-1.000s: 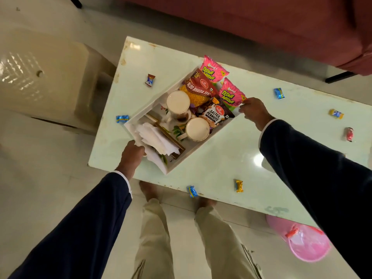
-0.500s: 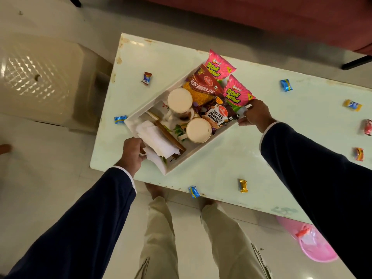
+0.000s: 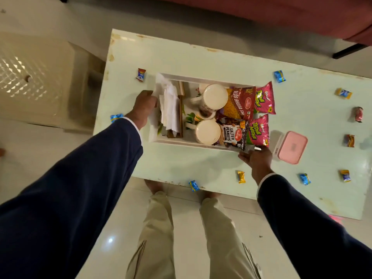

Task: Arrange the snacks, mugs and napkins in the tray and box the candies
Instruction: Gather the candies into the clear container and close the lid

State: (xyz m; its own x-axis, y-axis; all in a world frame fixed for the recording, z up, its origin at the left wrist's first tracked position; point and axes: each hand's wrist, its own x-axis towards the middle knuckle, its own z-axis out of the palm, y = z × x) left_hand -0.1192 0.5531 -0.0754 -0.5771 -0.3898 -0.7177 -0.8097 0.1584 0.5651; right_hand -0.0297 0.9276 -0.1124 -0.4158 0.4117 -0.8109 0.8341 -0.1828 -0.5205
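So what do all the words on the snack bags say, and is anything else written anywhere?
"ALOO BHUJIA SEV" on the red and yellow packet.
"SALTED PEANUTS" on the dark packet.
"TEDHE MEDHE" on the upper pink packet.
"TEDHE MEDHE" again on the lower pink packet.
"10" on the corner of the red and yellow packet, partly blurred.
The candies' wrappers and the pink box label are too small to read.

Cream plastic stool [image 3: 34, 77] beside pale table [image 3: 201, 63]

Single head-worn wide-angle view, looking steeply down from standing height over the pale table [image 3: 211, 63]; the wearer's sleeves, trousers and feet fill the lower frame; floor surrounds, edges bowed
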